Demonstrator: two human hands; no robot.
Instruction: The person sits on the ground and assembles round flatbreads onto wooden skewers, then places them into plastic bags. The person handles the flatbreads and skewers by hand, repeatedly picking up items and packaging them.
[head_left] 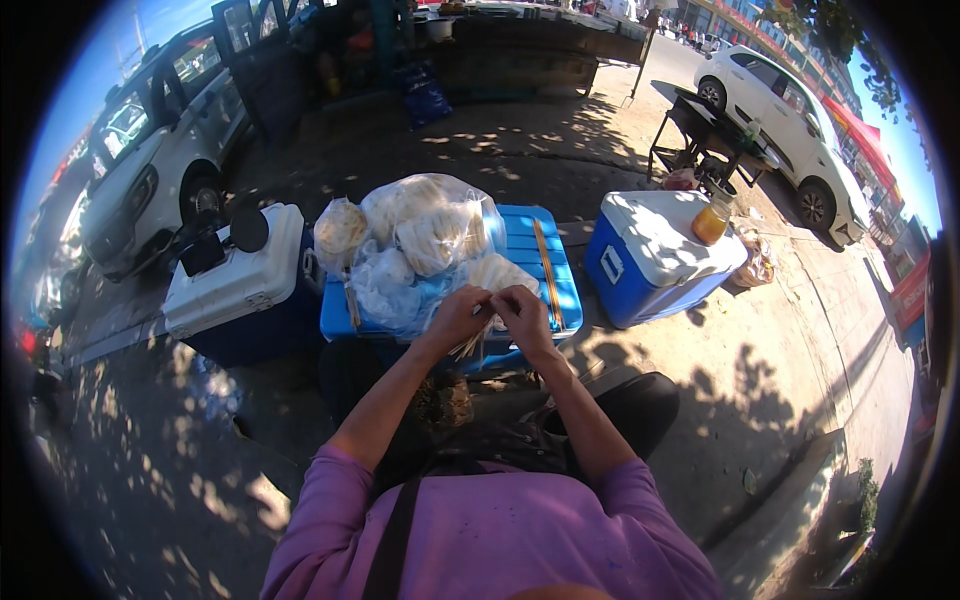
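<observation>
My left hand (460, 316) is closed round a bundle of thin wooden skewers (468, 346), whose bare ends stick out below the fingers. Beside it my right hand (522, 318) is closed too, its fingertips pinched against those of the left; what they pinch is too small to tell. Just beyond both hands lies pale, flat food (500, 272). Clear plastic bags (428, 225) full of pale food are heaped on a blue cooler box lid (516, 232). A crumpled, thin plastic bag (385, 290) lies left of my hands.
Loose brown sticks (548, 270) lie on the lid's right side. A white-lidded cooler (240, 262) stands left; another blue cooler (640, 262) at right carries a jar of orange liquid (711, 220). Farther off are a black grill stand (705, 125) and parked cars (785, 120).
</observation>
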